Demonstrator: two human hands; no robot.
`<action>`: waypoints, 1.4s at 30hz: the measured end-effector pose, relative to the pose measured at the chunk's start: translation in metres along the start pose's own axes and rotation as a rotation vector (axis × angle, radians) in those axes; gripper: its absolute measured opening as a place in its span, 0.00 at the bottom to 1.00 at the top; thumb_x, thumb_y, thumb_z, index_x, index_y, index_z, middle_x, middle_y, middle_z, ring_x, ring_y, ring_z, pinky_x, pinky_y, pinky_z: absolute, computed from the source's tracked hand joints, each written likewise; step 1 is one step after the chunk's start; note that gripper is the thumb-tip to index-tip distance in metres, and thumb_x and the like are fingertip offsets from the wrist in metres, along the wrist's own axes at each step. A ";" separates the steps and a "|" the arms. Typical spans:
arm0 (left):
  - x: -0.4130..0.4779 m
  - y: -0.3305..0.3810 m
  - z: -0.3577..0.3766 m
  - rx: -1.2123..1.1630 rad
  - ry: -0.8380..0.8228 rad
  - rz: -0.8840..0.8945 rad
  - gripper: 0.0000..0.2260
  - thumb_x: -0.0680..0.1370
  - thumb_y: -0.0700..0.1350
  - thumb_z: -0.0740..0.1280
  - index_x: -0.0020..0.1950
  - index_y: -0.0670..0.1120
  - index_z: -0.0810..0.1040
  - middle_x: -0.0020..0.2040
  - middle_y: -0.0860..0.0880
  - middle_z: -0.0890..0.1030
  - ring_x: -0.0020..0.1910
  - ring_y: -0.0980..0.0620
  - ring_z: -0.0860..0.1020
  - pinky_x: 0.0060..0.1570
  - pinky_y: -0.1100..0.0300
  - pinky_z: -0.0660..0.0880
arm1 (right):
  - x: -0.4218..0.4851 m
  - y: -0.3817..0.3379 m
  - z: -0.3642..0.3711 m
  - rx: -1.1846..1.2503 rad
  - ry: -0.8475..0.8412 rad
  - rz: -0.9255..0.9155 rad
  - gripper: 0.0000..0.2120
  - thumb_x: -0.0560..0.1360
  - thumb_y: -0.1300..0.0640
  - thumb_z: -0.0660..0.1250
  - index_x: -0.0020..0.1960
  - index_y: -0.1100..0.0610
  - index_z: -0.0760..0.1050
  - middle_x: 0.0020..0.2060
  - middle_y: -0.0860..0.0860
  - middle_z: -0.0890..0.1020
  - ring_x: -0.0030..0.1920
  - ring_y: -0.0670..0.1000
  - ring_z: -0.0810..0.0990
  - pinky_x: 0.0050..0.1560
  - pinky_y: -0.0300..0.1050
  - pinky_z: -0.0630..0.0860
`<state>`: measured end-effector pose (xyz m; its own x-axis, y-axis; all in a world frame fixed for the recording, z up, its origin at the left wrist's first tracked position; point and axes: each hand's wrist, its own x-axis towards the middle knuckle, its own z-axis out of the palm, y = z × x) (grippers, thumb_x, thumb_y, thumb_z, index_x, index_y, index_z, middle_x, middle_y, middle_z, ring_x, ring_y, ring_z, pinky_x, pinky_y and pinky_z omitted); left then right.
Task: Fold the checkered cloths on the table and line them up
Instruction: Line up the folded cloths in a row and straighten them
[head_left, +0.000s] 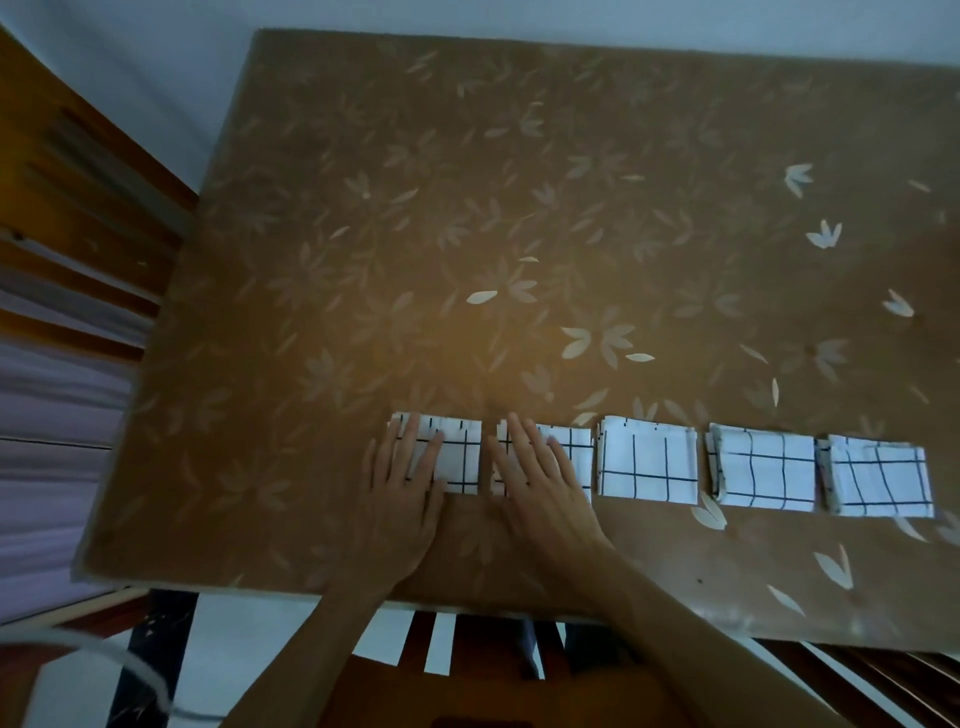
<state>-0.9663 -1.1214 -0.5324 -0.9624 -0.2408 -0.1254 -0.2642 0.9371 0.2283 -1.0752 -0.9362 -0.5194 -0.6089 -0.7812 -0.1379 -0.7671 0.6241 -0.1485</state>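
Several folded white cloths with a dark check lie in a row near the front edge of the brown table (467, 208). My left hand (402, 488) lies flat with straight fingers on the leftmost cloth (462, 457). My right hand (540, 478) lies flat on the second cloth (574, 454), a narrow gap apart from the first. To the right sit a third cloth (649, 467), a fourth cloth (766, 473) and a fifth cloth (880, 480), each folded into a small square with nothing touching it.
The table has a leaf-patterned cover. A wooden chair (78, 208) stands at its left side. Below the front edge, wooden chair slats (467, 644) show, and a white cable (130, 670) curves at the lower left.
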 end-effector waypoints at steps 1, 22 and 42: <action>0.000 0.003 0.004 0.024 -0.018 0.037 0.28 0.83 0.60 0.48 0.80 0.50 0.58 0.81 0.42 0.55 0.80 0.40 0.54 0.75 0.38 0.54 | -0.008 0.010 0.004 -0.021 -0.009 0.000 0.39 0.74 0.45 0.71 0.77 0.57 0.58 0.77 0.61 0.61 0.77 0.61 0.57 0.72 0.60 0.56; 0.017 0.024 0.020 0.062 -0.009 0.064 0.26 0.84 0.59 0.46 0.80 0.50 0.57 0.80 0.41 0.58 0.79 0.40 0.57 0.73 0.34 0.56 | -0.007 0.021 0.022 0.020 0.018 -0.038 0.28 0.80 0.48 0.49 0.78 0.58 0.56 0.77 0.60 0.59 0.79 0.59 0.52 0.77 0.58 0.54; 0.023 0.021 0.028 0.122 -0.080 -0.020 0.28 0.83 0.58 0.40 0.81 0.49 0.57 0.81 0.41 0.55 0.80 0.40 0.55 0.75 0.35 0.53 | 0.015 0.012 0.030 0.064 -0.092 0.168 0.29 0.81 0.46 0.44 0.77 0.58 0.60 0.78 0.57 0.60 0.77 0.56 0.57 0.73 0.60 0.56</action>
<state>-0.9926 -1.1002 -0.5571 -0.9478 -0.2429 -0.2064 -0.2685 0.9574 0.1062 -1.0878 -0.9398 -0.5522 -0.7042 -0.6629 -0.2544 -0.6398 0.7478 -0.1773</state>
